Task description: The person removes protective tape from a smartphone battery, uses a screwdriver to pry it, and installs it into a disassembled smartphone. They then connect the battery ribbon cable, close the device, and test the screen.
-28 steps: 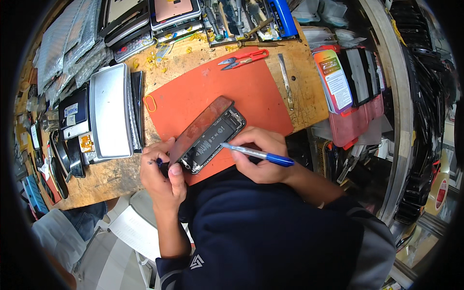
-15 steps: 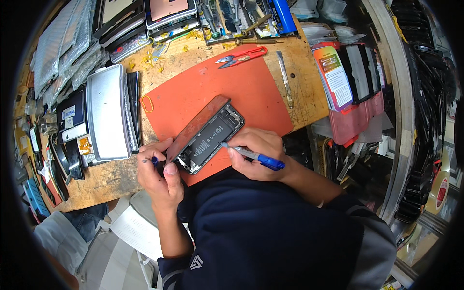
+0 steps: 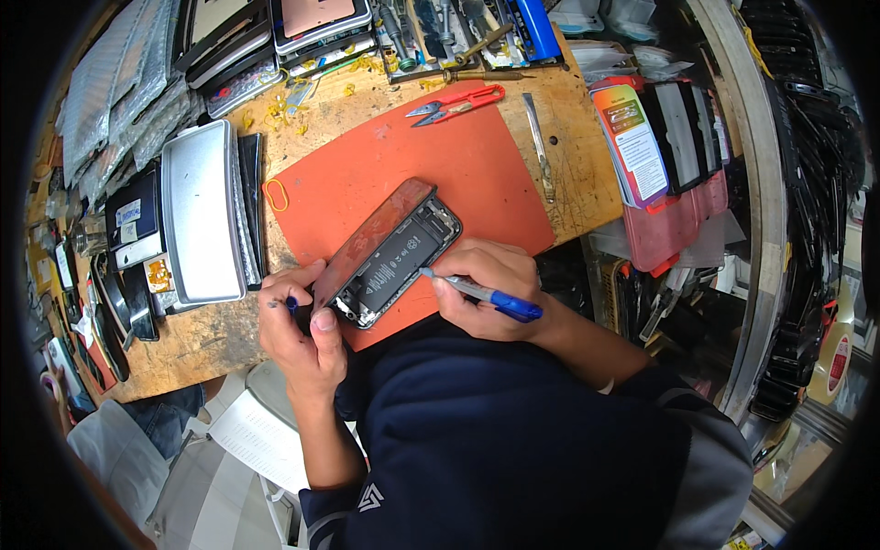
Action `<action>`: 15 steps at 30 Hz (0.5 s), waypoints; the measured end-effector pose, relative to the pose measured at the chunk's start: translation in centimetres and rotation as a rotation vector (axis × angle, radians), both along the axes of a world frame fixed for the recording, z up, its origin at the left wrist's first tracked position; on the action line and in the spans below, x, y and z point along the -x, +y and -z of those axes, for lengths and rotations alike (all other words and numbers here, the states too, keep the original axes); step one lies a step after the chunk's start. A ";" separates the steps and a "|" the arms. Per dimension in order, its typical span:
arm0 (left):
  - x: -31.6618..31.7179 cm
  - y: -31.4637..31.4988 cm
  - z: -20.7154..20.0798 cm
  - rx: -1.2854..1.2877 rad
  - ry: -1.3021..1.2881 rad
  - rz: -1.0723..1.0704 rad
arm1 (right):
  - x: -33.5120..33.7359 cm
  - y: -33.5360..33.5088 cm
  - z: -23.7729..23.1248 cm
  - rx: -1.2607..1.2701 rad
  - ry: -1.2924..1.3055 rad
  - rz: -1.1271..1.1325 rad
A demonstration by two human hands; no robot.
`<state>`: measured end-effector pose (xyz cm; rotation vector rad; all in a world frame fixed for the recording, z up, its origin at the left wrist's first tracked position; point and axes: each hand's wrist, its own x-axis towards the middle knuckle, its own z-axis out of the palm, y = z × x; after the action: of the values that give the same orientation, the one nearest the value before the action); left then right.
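Note:
An opened smartphone lies tilted over an orange work mat, its dark battery and inner parts showing. A glossy panel that looks reddish stands along its far left side. My left hand grips the phone's near left end, thumb at the near edge. A small dark blue piece, perhaps a pen cap, shows between its fingers. My right hand pinches a marker pen with a grey barrel and blue end. The pen's tip is at the phone's right long edge, beside the battery; contact is unclear.
Red-handled snips and a yellow rubber band lie on the mat. A metal tool rests right of it. Left stands a silver tray; behind are stacked phone parts and tools. Another person's arm shows lower left.
My hands, the phone and the marker pen have barely moved. At the lower left edge, the other person's arm has shifted, and the blue object there is now mostly covered.

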<state>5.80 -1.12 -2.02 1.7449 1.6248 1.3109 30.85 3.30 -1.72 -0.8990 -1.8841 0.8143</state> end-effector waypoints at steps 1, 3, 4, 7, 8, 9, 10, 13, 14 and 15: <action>0.0 0.0 0.0 -0.003 0.001 0.001 | -0.1 -0.1 0.1 0.011 0.013 -0.003; 0.1 0.1 0.1 -0.010 0.007 0.006 | 0.0 -0.1 0.3 -0.004 0.017 0.018; 0.1 0.1 0.1 -0.013 0.009 0.009 | 0.0 -0.1 0.4 -0.011 0.018 0.029; 0.0 0.1 0.0 -0.007 0.006 0.002 | 0.0 0.1 0.0 -0.023 -0.016 0.012; 0.0 0.1 0.0 -0.008 0.010 0.001 | 0.0 0.1 0.0 -0.025 -0.014 0.012; 0.0 0.2 -0.1 -0.010 0.015 0.001 | 0.0 0.1 0.0 -0.028 -0.012 0.012; -0.1 0.2 -0.1 -0.011 0.019 0.000 | 0.0 0.1 0.0 -0.031 -0.010 0.012; -0.1 0.2 0.0 -0.014 0.015 -0.005 | 0.0 0.1 0.1 -0.041 -0.018 0.011; -0.1 0.2 0.0 -0.012 0.016 -0.008 | 0.0 0.1 0.0 -0.036 -0.016 0.009; -0.1 0.2 -0.1 -0.011 0.017 -0.009 | 0.0 0.1 0.0 -0.030 -0.014 0.009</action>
<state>5.94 -0.94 -1.95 1.7615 1.6396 1.3151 30.81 3.40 -1.69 -0.8960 -1.8987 0.7744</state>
